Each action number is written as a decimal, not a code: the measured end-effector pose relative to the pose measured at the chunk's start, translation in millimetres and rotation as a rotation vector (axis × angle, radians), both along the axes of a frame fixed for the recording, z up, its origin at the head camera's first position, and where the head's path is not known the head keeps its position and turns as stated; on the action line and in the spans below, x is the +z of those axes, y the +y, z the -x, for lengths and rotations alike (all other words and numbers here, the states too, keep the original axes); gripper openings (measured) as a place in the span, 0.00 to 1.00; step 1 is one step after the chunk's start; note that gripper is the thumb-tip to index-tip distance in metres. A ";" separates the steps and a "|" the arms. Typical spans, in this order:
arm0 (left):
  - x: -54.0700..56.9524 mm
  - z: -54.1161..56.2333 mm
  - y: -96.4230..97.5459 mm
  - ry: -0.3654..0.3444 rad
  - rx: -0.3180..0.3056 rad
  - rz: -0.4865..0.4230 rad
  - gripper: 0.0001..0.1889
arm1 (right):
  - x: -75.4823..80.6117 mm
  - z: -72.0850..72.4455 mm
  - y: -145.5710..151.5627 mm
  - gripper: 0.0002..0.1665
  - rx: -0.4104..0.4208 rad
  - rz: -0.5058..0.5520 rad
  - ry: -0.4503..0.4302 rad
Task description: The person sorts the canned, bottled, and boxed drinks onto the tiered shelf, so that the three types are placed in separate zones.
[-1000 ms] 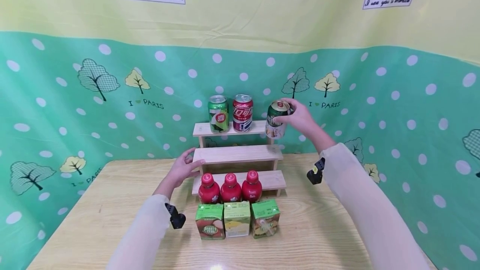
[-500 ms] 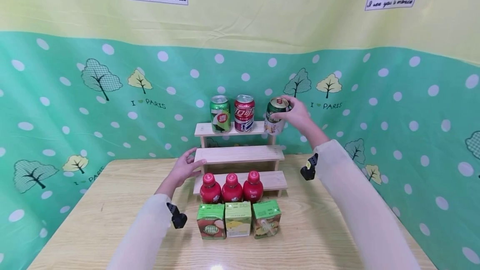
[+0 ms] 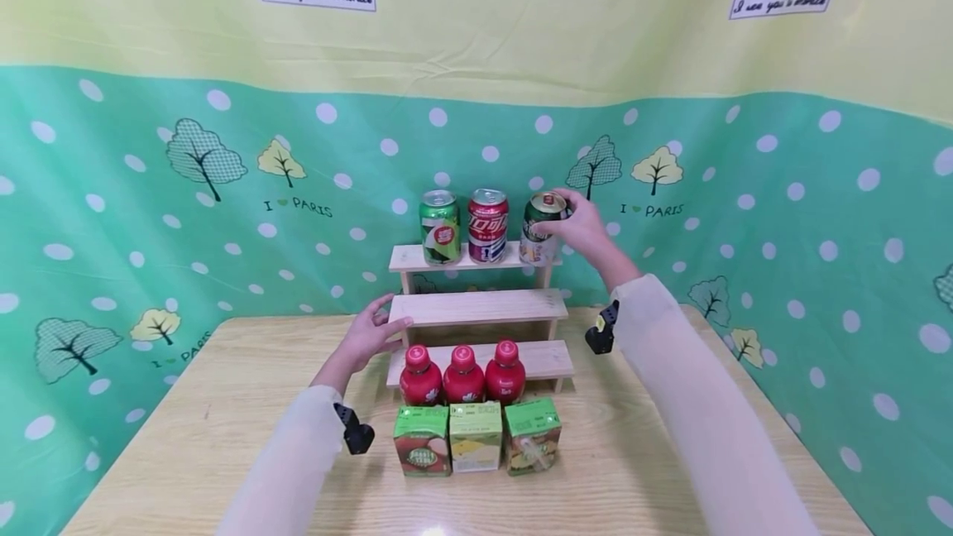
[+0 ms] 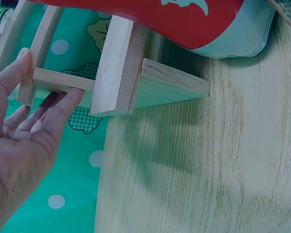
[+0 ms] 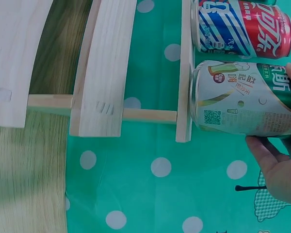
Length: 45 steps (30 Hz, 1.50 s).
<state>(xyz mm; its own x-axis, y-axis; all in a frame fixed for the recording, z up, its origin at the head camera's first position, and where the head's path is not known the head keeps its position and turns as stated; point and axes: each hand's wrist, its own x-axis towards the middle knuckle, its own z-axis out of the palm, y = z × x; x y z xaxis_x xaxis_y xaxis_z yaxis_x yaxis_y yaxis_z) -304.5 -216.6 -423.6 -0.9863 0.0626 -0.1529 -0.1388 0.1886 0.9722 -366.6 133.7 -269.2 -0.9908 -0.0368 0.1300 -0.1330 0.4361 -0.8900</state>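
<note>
My right hand [image 3: 586, 232] holds a dark green and white drink can [image 3: 542, 230] near its top. The can stands upright at the right end of the top shelf of a three-step wooden rack [image 3: 480, 307]; its base meets the board in the right wrist view. To its left on that shelf stand a red cola can [image 3: 487, 226] and a green soda can [image 3: 441, 227]. My left hand [image 3: 366, 336] grips the left end of the rack's middle step, thumb on the board [image 4: 38, 53] and fingers beside the brace.
Three red-capped bottles [image 3: 463, 377] stand in a row before the lowest step. Closer to me are three juice cartons [image 3: 475, 437] on the wooden table [image 3: 625, 461]. A polka-dot cloth [image 3: 313, 172] hangs behind the rack.
My right hand has moved the dark green and white can left and down, from beside the shelf's right end onto it. My left hand keeps its place on the rack.
</note>
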 end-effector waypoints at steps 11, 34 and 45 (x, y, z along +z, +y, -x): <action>1.7 1.8 5.5 0.003 -0.003 0.003 0.42 | -3.5 4.9 -3.1 0.46 -0.011 0.028 0.018; -1.6 -1.7 0.9 0.022 -0.006 -0.007 0.42 | -23.7 13.6 -13.2 0.52 -0.032 0.199 0.068; -1.5 -3.2 0.8 0.016 -0.008 -0.016 0.41 | -46.8 6.4 -26.4 0.48 -0.166 0.191 0.185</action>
<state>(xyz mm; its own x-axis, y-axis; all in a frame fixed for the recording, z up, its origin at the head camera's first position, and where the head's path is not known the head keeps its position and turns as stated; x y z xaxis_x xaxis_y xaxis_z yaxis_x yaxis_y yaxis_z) -301.4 -215.7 -425.1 -0.9881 0.0729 -0.1355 -0.1213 0.1737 0.9773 -373.1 107.2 -316.1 -0.9400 0.1664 0.2977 -0.2413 0.2925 -0.9253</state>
